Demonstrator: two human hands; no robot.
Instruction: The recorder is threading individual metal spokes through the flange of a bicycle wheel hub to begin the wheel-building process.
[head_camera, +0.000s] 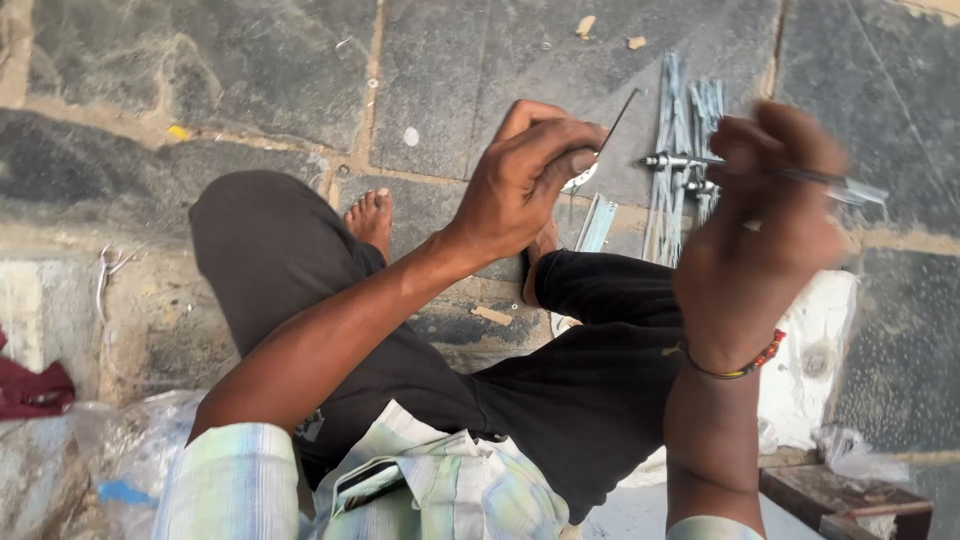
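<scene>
Thin metal rod (800, 172) is what I'm tracking: pinched in the right hand (765, 240), held roughly level, pointing left toward a small metal fitting (668, 160) on its end, above the bundle of grey rods (685, 110) lying on the stone floor (250, 70) at far right.

Risks as I read them:
- Right hand is motion-blurred, so it's moving fast. My guess: rod tip could skid off the fitting or slip through the fingers.
- Left hand (525, 180) sits close to that tip. A miss to the left could jab the knuckles.
- Bare foot (371, 218) is just beside the work, near-left of it. A dropped part lands on or near the toes.
- Small white round part (582, 176) under the left thumb is mostly hidden; I can't tell how firm the hold is. A bent wire (622, 112) sticks out up and right from it and could snag the rod.

Pose:
- Left arm reaches forward across the dark trousers (300, 270), wrist bent down, fingers curled tight, thumb pressed on the white part.
- Right forearm comes up from the near edge, wrist cocked, back of hand toward me, bead bracelet (745, 362) at the wrist. Fingers closed narrow round the rod; exact grip blurred.
- Hands apart, not touching.
</scene>
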